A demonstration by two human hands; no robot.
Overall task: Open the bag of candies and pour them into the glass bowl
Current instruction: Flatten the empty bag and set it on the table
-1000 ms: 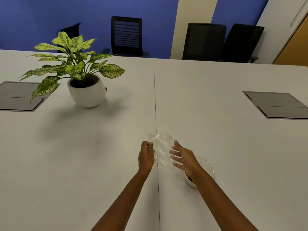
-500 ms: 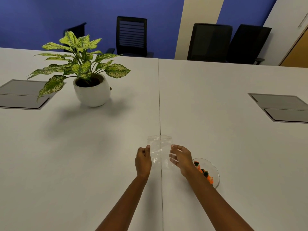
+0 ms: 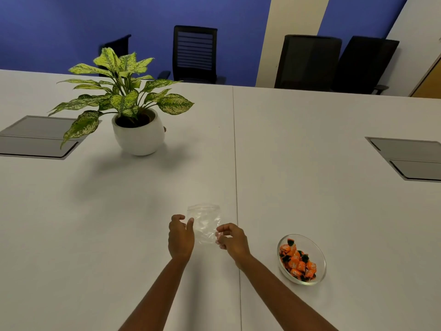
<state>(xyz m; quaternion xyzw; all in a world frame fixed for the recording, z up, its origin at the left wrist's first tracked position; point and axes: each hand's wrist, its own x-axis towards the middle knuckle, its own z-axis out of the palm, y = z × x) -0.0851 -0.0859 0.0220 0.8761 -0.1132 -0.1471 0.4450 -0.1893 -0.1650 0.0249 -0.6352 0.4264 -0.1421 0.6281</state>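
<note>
An empty clear plastic bag (image 3: 205, 223) lies low over the white table (image 3: 322, 187), just left of the centre seam. My right hand (image 3: 232, 240) pinches its near right corner, fingertips showing through the plastic. My left hand (image 3: 180, 237) is at the bag's left edge, thumb against it, fingers apart and closed on nothing. The glass bowl (image 3: 313, 249) stands on the table to the right of my right hand. It holds several orange and black wrapped candies (image 3: 298, 261).
A potted plant (image 3: 137, 130) in a white pot stands at the back left. Grey cable hatches (image 3: 35, 137) (image 3: 410, 158) are set into the table at both sides. Black chairs (image 3: 194, 54) line the far edge.
The bag has moved left and down toward the table, away from the bowl. My left hand has let go of its edge. The view shifted, so the bowl with candies is in full view.
</note>
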